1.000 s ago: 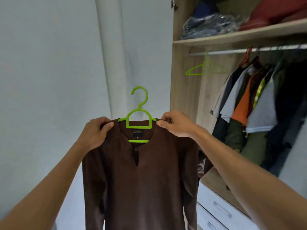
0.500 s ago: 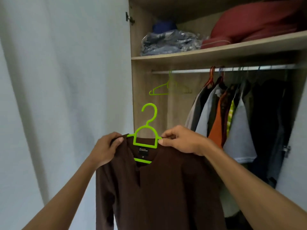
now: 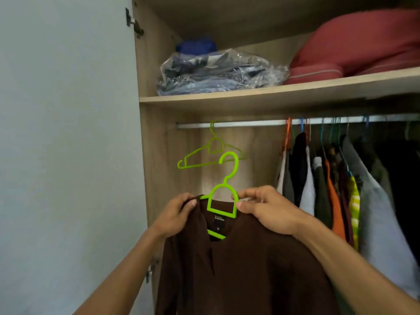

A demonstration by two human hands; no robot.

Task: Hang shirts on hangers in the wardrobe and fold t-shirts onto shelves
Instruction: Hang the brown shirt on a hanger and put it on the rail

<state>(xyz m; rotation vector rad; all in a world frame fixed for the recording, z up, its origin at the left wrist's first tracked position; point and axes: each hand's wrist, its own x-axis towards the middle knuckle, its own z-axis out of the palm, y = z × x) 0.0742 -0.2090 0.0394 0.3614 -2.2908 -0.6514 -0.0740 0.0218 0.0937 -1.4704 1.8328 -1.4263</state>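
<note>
A brown long-sleeved shirt [image 3: 245,264] hangs on a bright green hanger [image 3: 223,194], whose hook points up in front of the wardrobe. My left hand [image 3: 176,214] pinches the shirt's left shoulder over the hanger arm. My right hand [image 3: 266,208] grips the right shoulder and the hanger's right arm. The metal rail [image 3: 250,123] runs above the hook, which sits below it and apart from it.
An empty green hanger [image 3: 209,153] hangs on the rail's left end. Several clothes [image 3: 341,189] fill the rail's right half. The shelf [image 3: 272,96] above holds a plastic-wrapped bundle [image 3: 218,73] and a red cushion [image 3: 359,48]. The open door [image 3: 68,133] stands at the left.
The shirt on its hanger has come closer to the wardrobe and up toward the rail. Both hands keep their hold on the shoulders.
</note>
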